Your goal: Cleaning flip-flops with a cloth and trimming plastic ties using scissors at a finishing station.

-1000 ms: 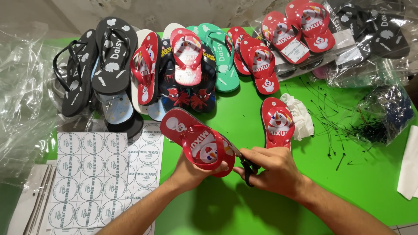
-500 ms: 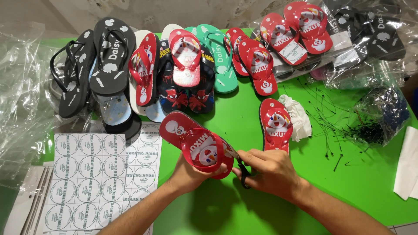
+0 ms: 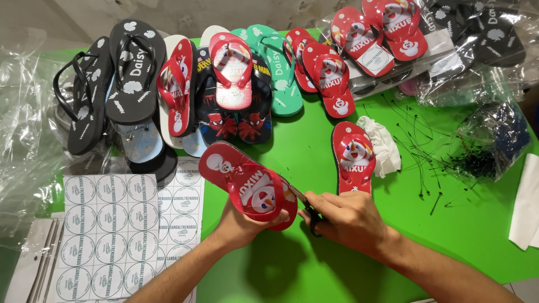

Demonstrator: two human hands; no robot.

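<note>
My left hand (image 3: 242,225) holds a small red flip-flop (image 3: 247,184) with a snowman picture from underneath, tilted above the green table (image 3: 314,140). My right hand (image 3: 345,217) grips black-handled scissors (image 3: 306,206), whose blades touch the heel end of that flip-flop. A matching red flip-flop (image 3: 352,156) lies flat on the table just beyond my right hand, next to a crumpled white cloth (image 3: 384,145).
Several flip-flops in black, red, dark blue and green (image 3: 224,84) lie in a row at the back. Bagged pairs (image 3: 426,39) sit back right. Sheets of round stickers (image 3: 106,224) lie at left, clear plastic bags (image 3: 25,134) far left, black plastic ties (image 3: 471,157) at right.
Both hands with the flip-flop and scissors have stayed nearly in place; the held flip-flop has shifted slightly and the view has dipped a little.
</note>
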